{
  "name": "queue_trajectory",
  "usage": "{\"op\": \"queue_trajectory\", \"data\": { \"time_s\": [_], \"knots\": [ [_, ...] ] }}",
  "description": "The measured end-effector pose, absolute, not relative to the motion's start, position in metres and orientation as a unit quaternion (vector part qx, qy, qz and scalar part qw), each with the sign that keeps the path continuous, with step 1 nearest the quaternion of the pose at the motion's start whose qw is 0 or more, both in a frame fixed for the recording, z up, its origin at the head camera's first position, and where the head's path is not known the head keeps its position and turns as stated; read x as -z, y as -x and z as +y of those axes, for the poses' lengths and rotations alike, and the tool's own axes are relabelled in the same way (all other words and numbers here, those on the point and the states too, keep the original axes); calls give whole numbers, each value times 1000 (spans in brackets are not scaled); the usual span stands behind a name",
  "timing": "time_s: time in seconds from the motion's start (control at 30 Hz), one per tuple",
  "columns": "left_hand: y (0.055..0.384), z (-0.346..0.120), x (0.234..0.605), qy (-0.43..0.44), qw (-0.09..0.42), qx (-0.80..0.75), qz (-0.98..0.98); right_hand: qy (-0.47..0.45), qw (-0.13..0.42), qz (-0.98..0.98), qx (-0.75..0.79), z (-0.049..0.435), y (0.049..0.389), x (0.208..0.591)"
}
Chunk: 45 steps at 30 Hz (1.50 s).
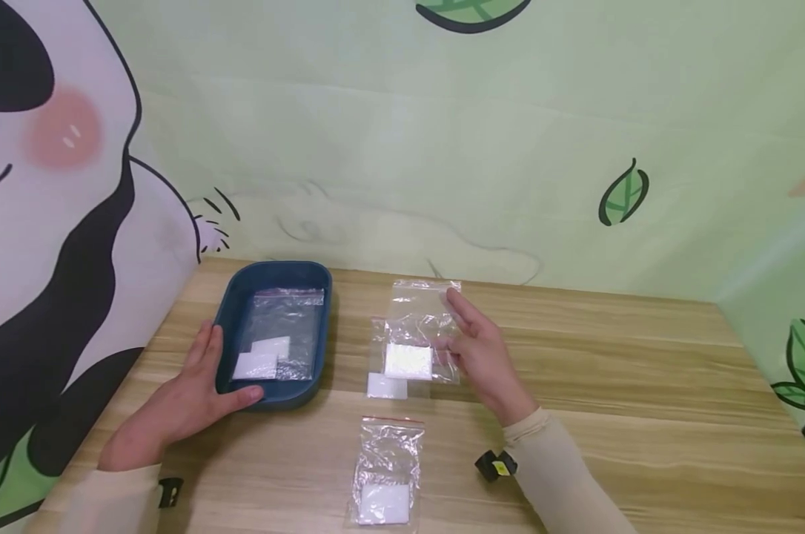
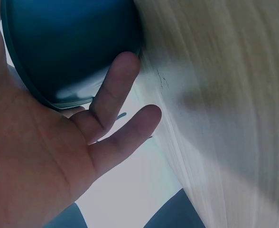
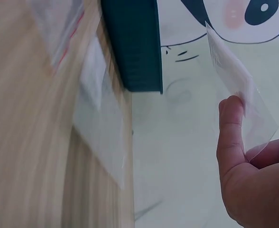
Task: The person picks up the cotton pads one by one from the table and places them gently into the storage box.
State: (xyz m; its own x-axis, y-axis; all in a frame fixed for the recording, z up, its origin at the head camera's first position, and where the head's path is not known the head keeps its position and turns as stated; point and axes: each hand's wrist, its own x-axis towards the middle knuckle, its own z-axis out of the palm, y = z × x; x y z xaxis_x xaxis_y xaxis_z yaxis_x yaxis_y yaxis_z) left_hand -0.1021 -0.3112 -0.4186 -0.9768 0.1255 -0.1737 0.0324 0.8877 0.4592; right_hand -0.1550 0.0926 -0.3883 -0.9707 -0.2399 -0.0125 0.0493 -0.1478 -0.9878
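My right hand pinches a clear zip bag with a white rectangular piece inside, held above the table. In the right wrist view the thumb presses one face of this raised bag. Partly behind it in the head view, another zip bag lies on the table, also with a white piece. My left hand rests against the near left corner of a dark blue tray, thumb over the near rim, fingers extended along the outer left side. Inside the tray lie clear bagging and two visible white pieces.
A further zip bag with a white piece lies at the table's near edge. The wooden table meets a printed panda and leaf backdrop at its far edge, close behind the tray.
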Motion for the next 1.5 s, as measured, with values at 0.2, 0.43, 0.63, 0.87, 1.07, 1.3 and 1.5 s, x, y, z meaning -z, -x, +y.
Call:
{"op": "queue_trajectory", "data": {
  "time_s": [0.2,0.43,0.63,0.87,1.07,1.3,1.5],
  "knots": [
    [102,-311,419,-40,100,-237,966,78,103,637,760,65,161,386],
    [101,-311,419,-46,91,-240,966,85,109,627,766,35,166,384],
    [101,-310,418,-45,92,-243,965,86,114,621,771,12,171,384],
    [102,-310,420,-45,90,-238,966,96,123,628,763,-10,174,384],
    [101,-312,420,-45,85,-237,967,91,122,643,750,-36,177,382],
    [100,-313,420,-49,83,-241,966,85,144,657,735,-71,176,380],
    [101,-313,420,-49,87,-237,966,98,148,689,703,-94,177,384]
  ]
}}
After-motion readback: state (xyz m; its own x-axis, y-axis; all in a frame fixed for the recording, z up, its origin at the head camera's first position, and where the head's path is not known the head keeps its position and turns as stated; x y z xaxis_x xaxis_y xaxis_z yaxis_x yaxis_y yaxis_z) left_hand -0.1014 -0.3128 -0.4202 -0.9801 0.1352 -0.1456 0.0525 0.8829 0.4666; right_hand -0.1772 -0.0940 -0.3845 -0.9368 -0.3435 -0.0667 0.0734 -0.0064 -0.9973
